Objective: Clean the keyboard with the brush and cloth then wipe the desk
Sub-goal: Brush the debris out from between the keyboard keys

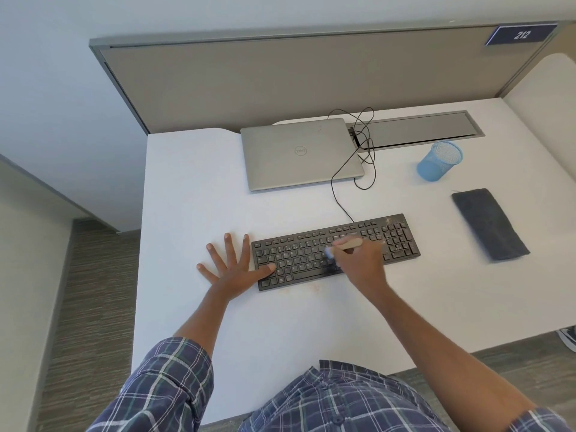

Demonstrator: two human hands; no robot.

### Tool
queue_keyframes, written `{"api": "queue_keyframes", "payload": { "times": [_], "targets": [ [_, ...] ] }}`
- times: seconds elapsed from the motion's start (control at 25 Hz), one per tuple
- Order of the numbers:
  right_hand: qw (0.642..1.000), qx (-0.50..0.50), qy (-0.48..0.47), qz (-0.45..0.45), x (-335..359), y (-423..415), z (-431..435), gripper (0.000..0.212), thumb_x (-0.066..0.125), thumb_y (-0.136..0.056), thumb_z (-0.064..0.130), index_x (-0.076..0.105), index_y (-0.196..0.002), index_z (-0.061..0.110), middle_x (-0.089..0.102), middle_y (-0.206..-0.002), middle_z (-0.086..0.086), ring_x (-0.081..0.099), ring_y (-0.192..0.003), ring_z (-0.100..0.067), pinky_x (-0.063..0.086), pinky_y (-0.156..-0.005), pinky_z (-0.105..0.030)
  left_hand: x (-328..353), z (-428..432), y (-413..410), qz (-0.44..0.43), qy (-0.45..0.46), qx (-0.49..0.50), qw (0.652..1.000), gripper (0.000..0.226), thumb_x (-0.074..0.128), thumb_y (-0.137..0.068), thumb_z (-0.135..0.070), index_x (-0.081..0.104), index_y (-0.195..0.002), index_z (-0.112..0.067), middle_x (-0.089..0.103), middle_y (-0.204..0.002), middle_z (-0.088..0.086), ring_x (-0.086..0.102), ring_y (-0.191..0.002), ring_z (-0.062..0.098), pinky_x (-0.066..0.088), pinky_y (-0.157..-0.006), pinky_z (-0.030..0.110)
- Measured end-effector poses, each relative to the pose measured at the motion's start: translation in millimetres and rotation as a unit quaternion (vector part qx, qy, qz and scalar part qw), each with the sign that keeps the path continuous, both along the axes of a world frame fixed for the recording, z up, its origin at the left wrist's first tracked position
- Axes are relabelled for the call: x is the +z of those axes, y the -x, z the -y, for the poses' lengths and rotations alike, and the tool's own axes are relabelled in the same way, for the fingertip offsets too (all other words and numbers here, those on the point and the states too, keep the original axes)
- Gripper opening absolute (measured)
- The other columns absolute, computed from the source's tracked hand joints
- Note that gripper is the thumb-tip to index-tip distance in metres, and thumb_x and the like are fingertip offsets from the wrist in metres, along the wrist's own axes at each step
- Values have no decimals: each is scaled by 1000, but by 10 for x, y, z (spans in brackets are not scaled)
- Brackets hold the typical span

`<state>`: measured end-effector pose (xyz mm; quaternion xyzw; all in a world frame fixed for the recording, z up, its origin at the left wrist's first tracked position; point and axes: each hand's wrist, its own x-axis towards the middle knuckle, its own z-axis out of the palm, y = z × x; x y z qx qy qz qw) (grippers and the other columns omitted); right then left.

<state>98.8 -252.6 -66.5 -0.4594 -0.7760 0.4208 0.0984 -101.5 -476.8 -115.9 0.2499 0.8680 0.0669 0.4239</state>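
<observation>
A black keyboard [299, 254] lies on the white desk [193, 188], with pale crumbs on its right end. My right hand [361, 263] grips a brush [346, 244] with a wooden handle; its bristles, blurred, rest on the middle keys. My left hand [229, 263] lies flat with fingers spread on the desk, the thumb pressing the keyboard's left edge. A folded dark grey cloth [489, 224] lies on the desk to the right of the keyboard, apart from both hands.
A closed silver laptop [299, 152] sits behind the keyboard, with the black keyboard cable [338, 194] looping to a cable tray [417, 129]. A blue mesh pen cup [438, 162] stands at the back right. A grey partition [280, 79] borders the far edge.
</observation>
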Motion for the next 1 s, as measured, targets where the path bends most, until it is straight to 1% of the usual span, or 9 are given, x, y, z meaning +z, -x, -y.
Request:
{"api": "queue_keyframes", "payload": {
  "times": [0.08, 0.2, 0.4, 0.52, 0.6, 0.72, 0.84, 0.92, 1.0],
  "targets": [
    [998, 52, 35, -10, -56, 169, 162, 9, 89, -84, 28, 84, -90, 24, 79, -77, 13, 76, -72, -13, 64, -69, -35, 10, 2, -9, 0, -2, -3, 1000, 126, 33, -61, -115, -35, -152, -62, -58, -158, -13, -55, -144, 40, -25, -110, 80],
    [995, 99, 14, 12, -197, 182, 189, 11, 89, -85, 35, 83, -89, 28, 79, -83, 14, 75, -80, -12, 62, -76, -36, 19, 2, -27, -7, 4, -3, 1000, 129, 36, -59, -115, -37, -151, -62, -61, -155, -14, -56, -143, 40, -24, -111, 80],
    [996, 69, 13, 59, -218, -129, -297, 16, 92, -82, 38, 84, -91, 27, 79, -86, 16, 74, -80, -8, 56, -70, -25, 11, -44, -22, -11, 24, 0, 1000, 128, 37, -61, -114, -39, -150, -62, -63, -151, -15, -55, -143, 40, -22, -113, 81],
    [992, 92, -25, 85, -176, -251, -534, 8, 89, -85, 32, 83, -87, 27, 76, -84, 15, 71, -81, -9, 51, -72, -25, -5, -66, -12, -12, 35, 6, 999, 128, 39, -61, -113, -39, -150, -62, -63, -151, -15, -55, -144, 40, -22, -113, 81],
    [992, 101, -21, 72, -124, -266, -586, 5, 88, -87, 28, 83, -86, 27, 76, -84, 18, 72, -84, -6, 53, -75, -25, -17, -71, -19, -17, 37, 7, 999, 127, 39, -62, -113, -39, -149, -63, -62, -151, -15, -54, -145, 40, -22, -114, 80],
    [989, 148, 16, 7, -102, -187, -488, 6, 90, -86, 26, 85, -87, 30, 78, -87, 18, 72, -87, -3, 55, -79, -25, -28, -85, -23, -23, 39, 12, 999, 127, 39, -60, -113, -40, -147, -64, -62, -152, -16, -54, -145, 39, -21, -114, 80],
    [978, 208, 26, -19, -194, -196, -434, 11, 87, -88, 20, 86, -90, 30, 77, -87, 16, 69, -85, -4, 54, -76, -28, -36, -76, -33, -31, 33, 18, 999, 127, 42, -61, -113, -38, -148, -66, -61, -152, -19, -55, -145, 37, -22, -114, 79],
    [978, 208, 5, 4, -212, -272, -541, 10, 84, -91, 22, 87, -93, 32, 76, -88, 18, 66, -81, -1, 48, -68, -21, -21, -84, -50, -35, 24, 25, 999, 127, 46, -63, -111, -35, -150, -66, -59, -154, -20, -54, -146, 36, -23, -115, 78],
    [978, 201, -32, 46, -215, -369, -670, 8, 82, -94, 27, 85, -91, 33, 75, -88, 19, 66, -80, -2, 49, -67, -25, 1, -93, -75, -48, 15, 33, 998, 127, 52, -66, -107, -29, -154, -65, -54, -160, -19, -49, -150, 35, -21, -117, 77]
  ]
}}
